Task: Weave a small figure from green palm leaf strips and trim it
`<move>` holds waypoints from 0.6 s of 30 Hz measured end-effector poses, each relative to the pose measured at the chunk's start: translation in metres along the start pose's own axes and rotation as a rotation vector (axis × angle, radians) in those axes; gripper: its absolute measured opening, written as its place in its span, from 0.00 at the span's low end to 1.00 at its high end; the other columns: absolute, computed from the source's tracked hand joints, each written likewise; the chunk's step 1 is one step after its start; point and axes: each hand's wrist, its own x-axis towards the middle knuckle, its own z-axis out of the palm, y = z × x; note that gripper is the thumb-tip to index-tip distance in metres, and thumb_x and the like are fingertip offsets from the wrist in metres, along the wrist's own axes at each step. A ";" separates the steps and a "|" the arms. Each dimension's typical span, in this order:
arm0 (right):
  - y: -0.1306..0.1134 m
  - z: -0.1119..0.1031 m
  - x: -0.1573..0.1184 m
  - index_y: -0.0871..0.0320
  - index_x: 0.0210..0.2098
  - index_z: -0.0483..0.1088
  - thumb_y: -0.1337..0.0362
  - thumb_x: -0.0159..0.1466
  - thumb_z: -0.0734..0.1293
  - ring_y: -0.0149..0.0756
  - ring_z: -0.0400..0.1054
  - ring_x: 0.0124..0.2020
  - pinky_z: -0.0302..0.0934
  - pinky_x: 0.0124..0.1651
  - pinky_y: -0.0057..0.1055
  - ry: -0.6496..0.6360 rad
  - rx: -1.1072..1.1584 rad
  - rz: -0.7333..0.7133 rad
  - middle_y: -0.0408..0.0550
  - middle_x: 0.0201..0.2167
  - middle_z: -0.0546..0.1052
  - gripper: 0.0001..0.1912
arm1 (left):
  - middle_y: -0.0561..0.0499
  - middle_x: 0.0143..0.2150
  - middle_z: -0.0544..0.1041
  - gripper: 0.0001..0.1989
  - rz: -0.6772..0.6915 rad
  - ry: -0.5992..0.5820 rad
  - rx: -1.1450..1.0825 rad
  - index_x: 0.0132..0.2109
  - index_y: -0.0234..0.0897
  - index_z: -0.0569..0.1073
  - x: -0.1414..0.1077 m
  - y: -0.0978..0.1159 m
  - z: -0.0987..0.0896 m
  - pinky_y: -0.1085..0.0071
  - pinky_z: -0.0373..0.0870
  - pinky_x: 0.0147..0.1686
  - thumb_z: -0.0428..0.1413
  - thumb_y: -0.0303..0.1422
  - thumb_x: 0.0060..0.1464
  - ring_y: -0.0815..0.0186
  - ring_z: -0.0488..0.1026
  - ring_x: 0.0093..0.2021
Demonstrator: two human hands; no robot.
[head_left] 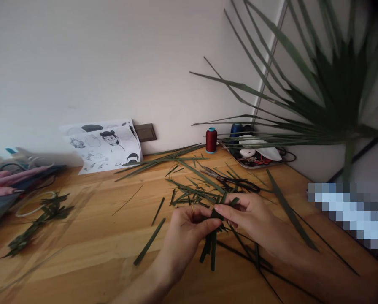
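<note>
Both hands meet over the wooden table around a small bundle of woven palm leaf strips. My left hand pinches it from the left between thumb and fingers. From the right, my right hand grips the same piece, thumb on top. Strip ends stick out above the fingers and hang down below them; the middle of the weave is largely covered by the fingers. Just behind the hands lie many cut leaf scraps and a pair of dark-handled scissors.
A large palm leaf spreads at the right. At the back stand a dark red thread spool and a tray of odds and ends. Printed drawings lean on the wall. A woven leaf piece and pink glue gun lie left.
</note>
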 end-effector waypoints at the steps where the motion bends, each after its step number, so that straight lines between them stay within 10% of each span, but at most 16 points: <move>1: 0.000 0.000 0.000 0.58 0.18 0.62 0.61 0.58 0.62 0.25 0.54 0.19 0.47 0.22 0.24 0.014 0.003 -0.007 0.36 0.15 0.60 0.14 | 0.53 0.23 0.74 0.02 -0.004 -0.002 -0.001 0.25 0.33 0.75 0.000 0.000 0.000 0.77 0.61 0.27 0.61 0.27 0.39 0.73 0.66 0.25; 18: 0.003 -0.003 0.004 0.60 0.20 0.67 0.54 0.57 0.62 0.25 0.56 0.19 0.50 0.22 0.24 -0.029 0.180 0.067 0.39 0.15 0.65 0.17 | 0.53 0.21 0.72 0.02 -0.079 -0.047 -0.066 0.24 0.32 0.75 0.002 -0.003 -0.003 0.77 0.59 0.26 0.59 0.27 0.41 0.73 0.64 0.23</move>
